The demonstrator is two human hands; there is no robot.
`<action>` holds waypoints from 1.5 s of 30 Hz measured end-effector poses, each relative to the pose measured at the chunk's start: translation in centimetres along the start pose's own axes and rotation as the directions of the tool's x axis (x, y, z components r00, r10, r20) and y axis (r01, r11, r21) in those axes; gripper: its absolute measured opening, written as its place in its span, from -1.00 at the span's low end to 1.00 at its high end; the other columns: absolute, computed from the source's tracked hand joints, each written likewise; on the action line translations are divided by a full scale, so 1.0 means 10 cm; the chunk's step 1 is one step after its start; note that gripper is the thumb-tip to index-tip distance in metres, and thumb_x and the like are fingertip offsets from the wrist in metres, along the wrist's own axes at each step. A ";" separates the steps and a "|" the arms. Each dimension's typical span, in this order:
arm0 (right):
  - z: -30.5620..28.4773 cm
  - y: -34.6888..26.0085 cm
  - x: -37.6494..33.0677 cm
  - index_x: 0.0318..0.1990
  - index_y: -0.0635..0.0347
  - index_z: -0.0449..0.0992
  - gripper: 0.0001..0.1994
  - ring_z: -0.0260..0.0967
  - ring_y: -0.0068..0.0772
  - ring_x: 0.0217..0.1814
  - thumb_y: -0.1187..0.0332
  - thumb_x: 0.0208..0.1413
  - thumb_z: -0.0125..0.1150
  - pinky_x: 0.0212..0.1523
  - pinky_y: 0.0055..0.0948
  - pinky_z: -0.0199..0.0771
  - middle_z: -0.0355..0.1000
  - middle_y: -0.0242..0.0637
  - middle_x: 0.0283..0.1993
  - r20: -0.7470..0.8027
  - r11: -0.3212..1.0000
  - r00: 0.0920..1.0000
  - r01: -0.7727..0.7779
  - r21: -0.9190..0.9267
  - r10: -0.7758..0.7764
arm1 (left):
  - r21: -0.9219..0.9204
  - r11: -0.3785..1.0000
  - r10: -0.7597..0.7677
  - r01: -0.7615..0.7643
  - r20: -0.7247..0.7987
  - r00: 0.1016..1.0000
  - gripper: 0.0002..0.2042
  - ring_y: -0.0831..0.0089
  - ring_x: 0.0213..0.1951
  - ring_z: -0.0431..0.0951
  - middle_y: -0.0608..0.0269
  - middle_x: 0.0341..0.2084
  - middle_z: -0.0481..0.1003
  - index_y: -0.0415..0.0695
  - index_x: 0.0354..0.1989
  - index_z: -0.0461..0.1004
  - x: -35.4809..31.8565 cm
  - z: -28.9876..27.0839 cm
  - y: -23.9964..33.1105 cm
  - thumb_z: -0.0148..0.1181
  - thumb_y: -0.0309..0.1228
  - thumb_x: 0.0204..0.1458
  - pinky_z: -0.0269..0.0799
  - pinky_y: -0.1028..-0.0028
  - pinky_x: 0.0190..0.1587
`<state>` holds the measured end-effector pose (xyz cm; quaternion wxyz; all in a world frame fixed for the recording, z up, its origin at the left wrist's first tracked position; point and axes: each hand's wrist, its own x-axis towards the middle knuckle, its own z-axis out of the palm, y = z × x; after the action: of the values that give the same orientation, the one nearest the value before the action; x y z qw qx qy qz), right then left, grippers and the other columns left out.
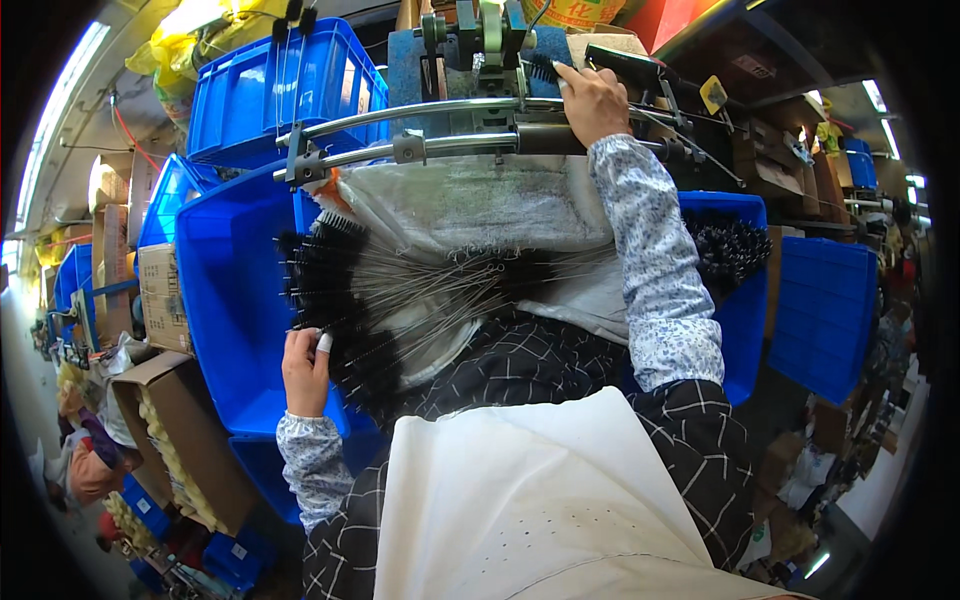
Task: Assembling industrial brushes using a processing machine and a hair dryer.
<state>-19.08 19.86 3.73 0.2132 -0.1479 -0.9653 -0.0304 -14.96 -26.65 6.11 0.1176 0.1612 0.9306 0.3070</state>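
Across my lap and the padded cloth [480, 205] lies a large bundle of black-bristled wire brushes [345, 290]; their heads fan out to the left and their thin wire stems [455, 285] run to the right. My left hand [305, 370] is at the left edge of the heads, fingers pinched together against the bristles, with white tape on one fingertip. Reaching up to the bench machine [490, 40], my right hand [597, 100] is closed round the end of a small black brush [543, 68]. That brush's bristles point left toward the machine's wheel; the fingers hide its stem.
Two metal rails [430, 148] cross in front of the machine. A large blue bin [225, 290] stands left, and a blue crate [285, 90] sits behind it. On the right another blue bin [745, 340] holds more black brushes [730, 250]. An open carton [165, 440] stands lower left.
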 end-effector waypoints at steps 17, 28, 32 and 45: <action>0.17 -0.03 0.15 -0.13 -0.14 0.41 -0.73 0.22 -0.36 -0.16 0.27 -0.03 -0.05 -0.10 -0.38 0.14 0.41 -0.36 -0.24 0.145 0.985 0.981 -0.142 0.097 0.128 | -0.270 0.962 -0.058 -0.048 -0.373 0.926 -0.92 0.67 -0.58 0.24 0.37 -0.60 0.35 -0.25 -0.38 0.36 0.09 -0.11 0.19 -0.03 -0.50 -0.01 0.18 0.67 -0.52; 0.42 0.22 0.24 0.02 -0.14 0.24 -0.64 0.02 -0.35 0.09 0.30 0.01 -0.12 0.00 -0.21 -0.05 0.25 -0.41 -0.02 0.101 0.999 0.995 0.018 -0.046 -0.013 | -0.330 0.803 0.086 -0.496 -0.760 0.645 -0.81 0.39 -0.33 0.40 0.08 -0.38 0.36 -0.25 -0.25 0.24 0.18 -0.84 0.25 -0.22 -0.38 0.10 0.34 0.46 -0.20; 0.20 0.22 0.09 -0.01 0.07 0.26 -0.55 0.06 -0.26 0.00 0.16 -0.11 0.02 -0.05 -0.18 -0.02 0.23 -0.23 -0.11 0.077 0.966 0.965 -0.245 -0.083 0.251 | -0.486 0.620 -0.080 -0.616 -0.820 0.566 -0.81 0.34 -0.26 0.40 0.08 -0.29 0.35 -0.22 -0.18 0.23 0.11 -1.04 0.05 -0.18 -0.41 0.07 0.36 0.41 -0.18; 0.34 0.01 0.10 -0.07 0.12 0.35 -0.65 0.25 -0.27 -0.04 0.34 -0.10 0.04 -0.07 -0.24 0.23 0.32 -0.23 -0.08 0.092 0.932 0.955 -0.294 0.213 0.280 | -0.649 0.416 -0.231 -0.637 -0.752 0.617 -0.74 0.30 -0.21 0.39 0.11 -0.21 0.34 -0.19 -0.08 0.22 0.11 -0.81 0.13 -0.11 -0.43 0.04 0.31 0.37 -0.09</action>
<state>-21.25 20.63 1.03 0.2014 -0.2632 -0.9365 0.1149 -18.23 -29.57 13.11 -0.2586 0.0581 0.5473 0.7939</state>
